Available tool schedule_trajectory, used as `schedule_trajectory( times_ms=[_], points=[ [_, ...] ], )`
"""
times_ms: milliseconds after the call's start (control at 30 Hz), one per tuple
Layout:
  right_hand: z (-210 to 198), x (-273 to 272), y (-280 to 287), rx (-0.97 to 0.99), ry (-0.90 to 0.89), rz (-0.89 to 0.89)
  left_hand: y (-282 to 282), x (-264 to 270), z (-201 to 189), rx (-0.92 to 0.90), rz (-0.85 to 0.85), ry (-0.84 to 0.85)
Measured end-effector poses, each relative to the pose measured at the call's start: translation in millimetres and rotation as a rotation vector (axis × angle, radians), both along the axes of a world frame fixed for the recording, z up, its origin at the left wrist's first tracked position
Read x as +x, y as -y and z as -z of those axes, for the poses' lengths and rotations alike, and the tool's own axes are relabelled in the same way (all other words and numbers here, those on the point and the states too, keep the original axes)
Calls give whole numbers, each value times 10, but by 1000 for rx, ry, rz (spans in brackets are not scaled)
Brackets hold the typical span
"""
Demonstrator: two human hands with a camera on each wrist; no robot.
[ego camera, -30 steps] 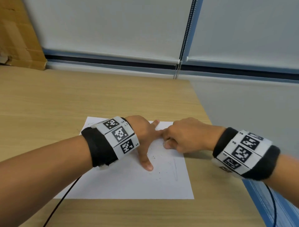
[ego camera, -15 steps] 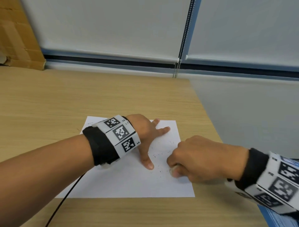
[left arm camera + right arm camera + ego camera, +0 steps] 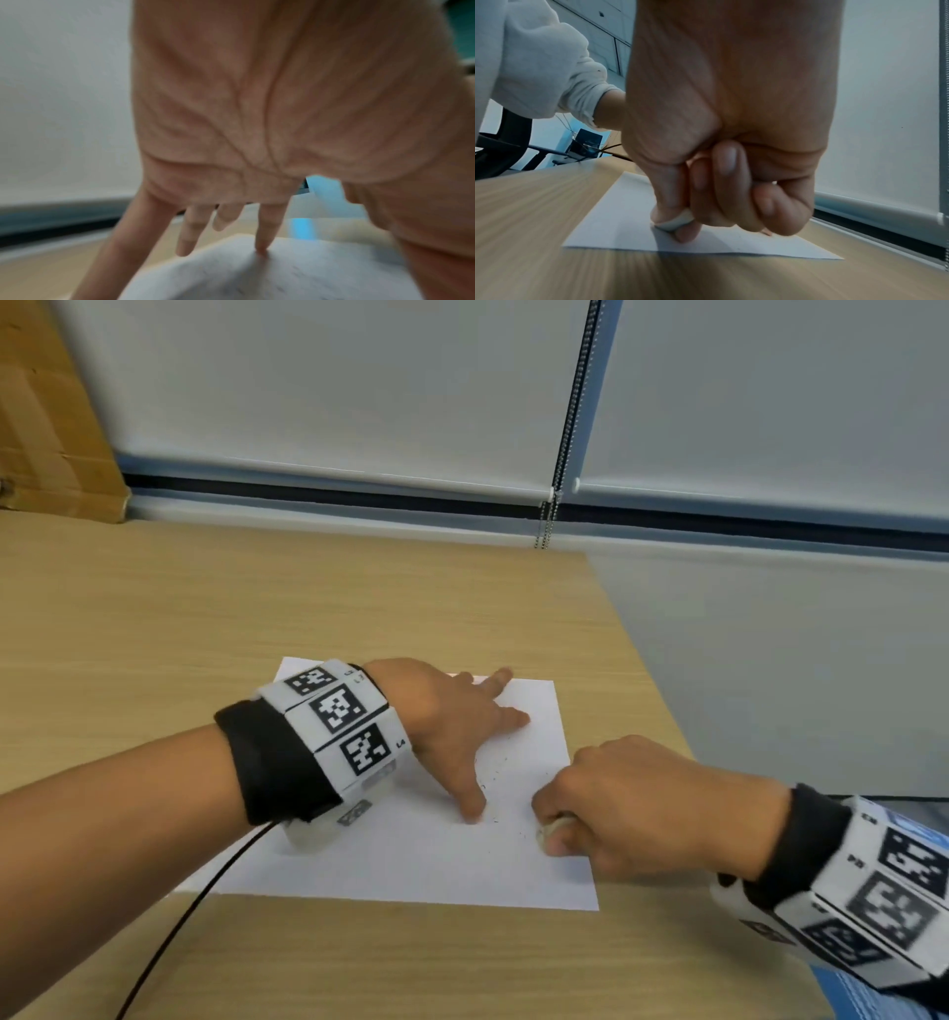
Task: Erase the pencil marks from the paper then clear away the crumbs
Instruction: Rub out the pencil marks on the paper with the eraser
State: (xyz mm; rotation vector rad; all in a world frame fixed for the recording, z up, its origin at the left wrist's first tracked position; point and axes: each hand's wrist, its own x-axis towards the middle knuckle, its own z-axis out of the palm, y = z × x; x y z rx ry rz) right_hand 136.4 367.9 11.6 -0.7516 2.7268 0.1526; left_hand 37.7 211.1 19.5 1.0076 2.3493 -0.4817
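Paper [image 3: 411,860] near tabletop's right edge, left hand [image 3: 447,726] flat on it with fingers spread, right hand [image 3: 642,809] pinching eraser [image 3: 553,827] against paper by its right edge, crumbs [image 3: 500,778] scattered between the hands

1. The white rectangular sheet of paper [image 3: 411,860] lies flat on the wood, under the spread left hand [image 3: 452,726].
2. The small whitish eraser [image 3: 553,827], pinched in the right hand [image 3: 637,809], touches the sheet.
3. Dark eraser crumbs [image 3: 495,780] lie scattered between both hands.
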Motion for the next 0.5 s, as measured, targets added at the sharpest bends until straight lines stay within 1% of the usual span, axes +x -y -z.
schedule_trajectory(
  times_ms=[133, 233, 300, 367, 433, 500],
  points=[
    [-53, -122, -12, -12, 73, 50, 24, 199, 137, 121, -1, 30],
    [-75, -362, -37, 18, 2, 121, 36, 219, 175, 139, -30, 26],
    [-63, -448, -65, 3, -8, 163, 34, 220, 177, 134, -38, 19],
    [-47, -385, -70, 0, 39, 133, 25, 229, 175, 125, -31, 5],
    [-40, -225, -18, 16, 112, 46, 18, 236, 175, 108, -24, -5],
    [-72, -162, 37, 62, 130, -12, 15, 237, 173, 102, -25, -10]
  ],
)
